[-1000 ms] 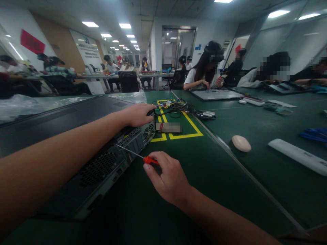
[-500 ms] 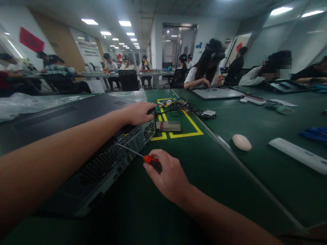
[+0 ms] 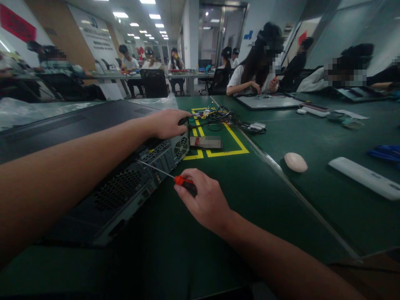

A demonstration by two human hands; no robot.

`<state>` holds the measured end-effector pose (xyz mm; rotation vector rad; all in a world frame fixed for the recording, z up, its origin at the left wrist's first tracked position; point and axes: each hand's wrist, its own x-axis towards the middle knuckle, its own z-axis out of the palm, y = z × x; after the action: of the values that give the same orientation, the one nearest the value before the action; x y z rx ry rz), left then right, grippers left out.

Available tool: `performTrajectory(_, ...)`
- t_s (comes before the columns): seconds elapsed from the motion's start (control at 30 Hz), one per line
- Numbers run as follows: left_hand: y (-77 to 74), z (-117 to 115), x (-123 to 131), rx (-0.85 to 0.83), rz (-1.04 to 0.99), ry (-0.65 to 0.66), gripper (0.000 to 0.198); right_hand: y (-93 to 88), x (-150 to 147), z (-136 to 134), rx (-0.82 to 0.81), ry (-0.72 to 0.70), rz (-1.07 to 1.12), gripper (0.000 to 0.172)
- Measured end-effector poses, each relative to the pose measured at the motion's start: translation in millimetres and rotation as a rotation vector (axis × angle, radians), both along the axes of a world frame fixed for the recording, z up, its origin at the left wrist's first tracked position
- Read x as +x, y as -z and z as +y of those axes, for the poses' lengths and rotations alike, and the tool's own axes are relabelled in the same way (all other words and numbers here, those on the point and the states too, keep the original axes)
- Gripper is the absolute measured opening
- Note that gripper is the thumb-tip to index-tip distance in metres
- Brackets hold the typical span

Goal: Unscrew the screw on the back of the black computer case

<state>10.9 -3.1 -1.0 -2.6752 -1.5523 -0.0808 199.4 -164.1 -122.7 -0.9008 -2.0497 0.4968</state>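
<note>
A black desktop computer case [image 3: 81, 129] lies on its side at the left, its grey rear panel with vents and ports turned toward me. My left hand [image 3: 167, 123] grips its far rear corner, with the fingers hooked over the edge. In my right hand [image 3: 208, 198] is a screwdriver [image 3: 185, 182] with a red and black handle, the fingers wrapped around it. Its long thin shaft points left, and the tip meets the rear panel near the upper edge. My left forearm crosses above the case. Whatever the tip touches is too small to make out.
Beyond the case lie a tangle of cables [image 3: 225, 116], a small box-like part [image 3: 206, 142] and yellow tape marks [image 3: 215, 154]. A pale mouse [image 3: 295, 162] and a white bar [image 3: 364, 177] are on the right. Crumpled plastic [image 3: 25, 116] lies behind. Co-workers sit across the table.
The whole scene sits higher in the picture as the camera tilts down. Both hands keep their grips, and the screwdriver stays against the rear panel.
</note>
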Motion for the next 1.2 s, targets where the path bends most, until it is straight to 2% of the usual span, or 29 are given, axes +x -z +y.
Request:
performTrajectory(0.47,-2.1,-1.8,2.1,-0.004,0.048,-0.031,0.078,-0.6,0.3,-0.7,-0.02,-0.003,0.011,0.013)
performTrajectory(1.2,1.3,0.8,-0.7,0.019,0.009,0.012,0.079,-1.3,0.0,-1.5,-0.034,-0.008,0.024,0.017)
